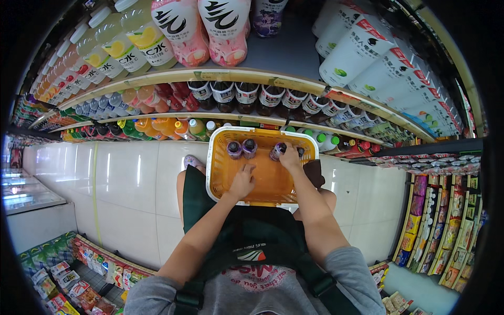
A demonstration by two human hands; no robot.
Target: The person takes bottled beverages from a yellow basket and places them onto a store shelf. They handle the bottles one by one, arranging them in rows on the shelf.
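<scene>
A yellow plastic shopping basket [271, 185] with a white rim stands before me, against the lower drink shelves. My left hand [243, 182] is over its left half, holding nothing, fingers loosely bent and apart. Two dark-capped bottles with purple labels, a left one [234, 150] and its neighbour [249, 149], stand upright at the basket's far side. At the right end, my right hand [290, 158] grips a similar dark-capped bottle [277, 151] near its top. Another dark-capped bottle [301, 152] shows just beyond that hand, mostly hidden by it.
Above the basket, an upper shelf [289, 55] carries large pink-labelled bottles [226, 35], lemon-drink bottles [134, 43] and shrink-wrapped white packs [354, 51]. Dark drink bottles [247, 94] fill the shelf below. Packaged snacks [84, 293] lie behind me, left. A dark brown object [314, 173] touches the basket's right side.
</scene>
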